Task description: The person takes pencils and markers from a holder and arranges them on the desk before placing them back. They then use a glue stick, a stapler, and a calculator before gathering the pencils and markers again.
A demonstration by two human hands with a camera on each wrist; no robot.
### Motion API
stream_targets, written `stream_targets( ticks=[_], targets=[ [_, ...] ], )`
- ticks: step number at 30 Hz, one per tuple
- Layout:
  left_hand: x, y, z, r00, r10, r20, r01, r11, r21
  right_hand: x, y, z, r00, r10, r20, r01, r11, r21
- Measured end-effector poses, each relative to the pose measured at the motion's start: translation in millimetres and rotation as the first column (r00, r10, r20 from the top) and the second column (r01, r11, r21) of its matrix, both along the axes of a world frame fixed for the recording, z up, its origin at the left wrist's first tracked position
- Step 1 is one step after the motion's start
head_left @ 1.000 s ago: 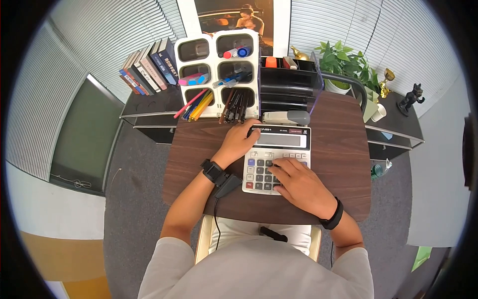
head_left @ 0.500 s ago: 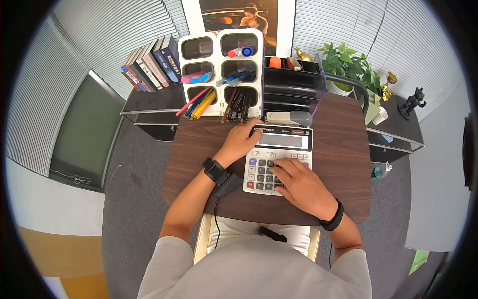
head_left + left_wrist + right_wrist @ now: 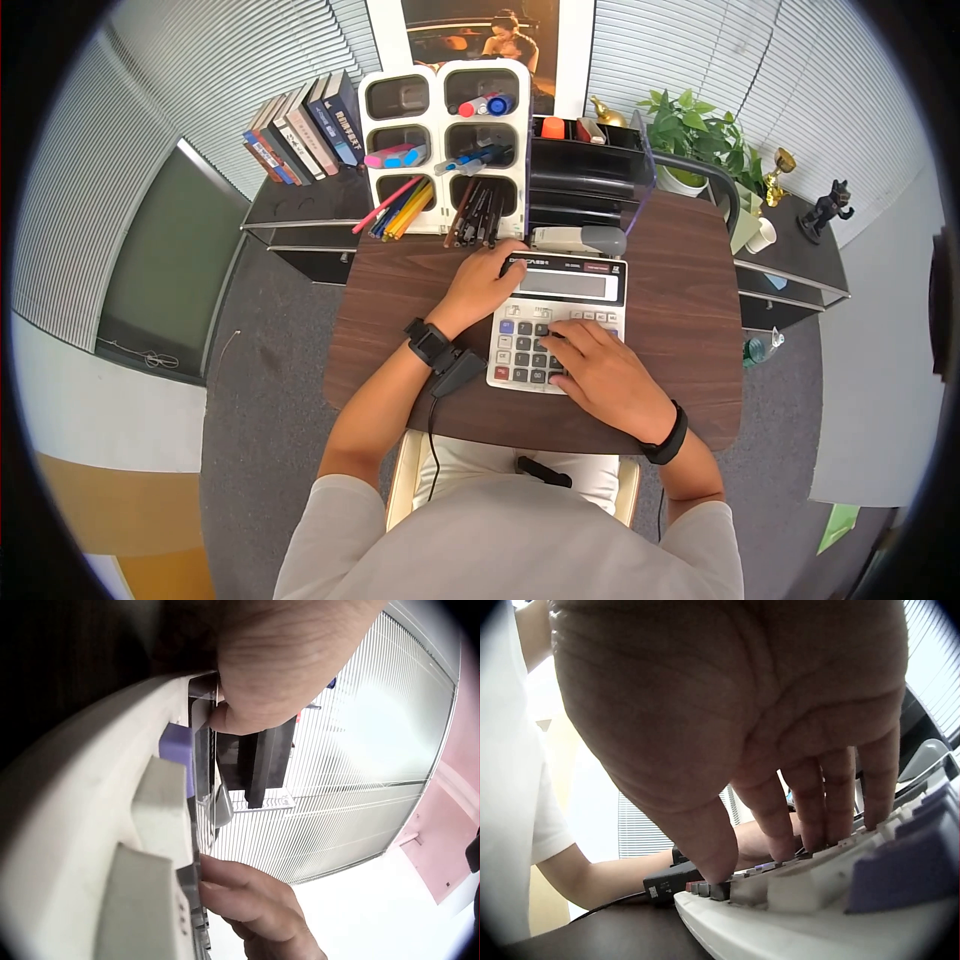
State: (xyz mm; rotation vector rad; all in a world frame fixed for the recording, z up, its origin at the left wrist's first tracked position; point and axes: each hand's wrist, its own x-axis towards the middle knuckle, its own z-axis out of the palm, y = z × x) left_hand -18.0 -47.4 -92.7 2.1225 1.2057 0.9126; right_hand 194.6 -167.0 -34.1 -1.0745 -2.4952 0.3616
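A white calculator (image 3: 568, 284) with a dark-bordered display lies on the brown desk before me. At its upper left corner my left hand (image 3: 482, 287) grips the edge, thumb over the face beside the display. Fingers of that hand are partly hidden behind the edge in the left wrist view. My right hand (image 3: 612, 378) rests over the number keys with fingers spread and slightly bent. In the right wrist view its fingertips (image 3: 781, 849) come down on the keys, and the thumb touches near the front edge. Purple keys (image 3: 907, 866) stand at the near side there.
Behind the calculator lies a grey-and-white stapler (image 3: 580, 240). A white pen organizer (image 3: 437, 150) with pens and pencils stands at the back, beside black trays (image 3: 585, 170). Books (image 3: 310, 130) are at the left; a potted plant (image 3: 695, 130) is at the right.
The head view has shifted slightly. Both hands keep their places on the calculator, with no clear finger movement.
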Motion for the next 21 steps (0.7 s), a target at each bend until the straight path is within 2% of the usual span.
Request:
stream_targets(
  ticks=[10,12,21],
  targets=[
    [1.7,-2.3,5.1,1.0,0.009,0.007,-0.009,0.999,-0.034,-0.1,1.8,-1.3,1.0,0.001,-0.017,-0.001,1.0,-0.014],
    [2.6,-2.2,2.9,0.998,-0.002,0.067,0.003,1.0,-0.014,-0.7,1.1,-2.0,1.0,-0.003,-0.017,0.003,1.0,-0.008],
    [3.0,-3.6,5.2,0.999,0.008,0.053,-0.007,1.0,-0.03,-0.7,2.6,-2.5,1.0,-0.006,-0.024,0.006,1.0,-0.017]
  ],
)
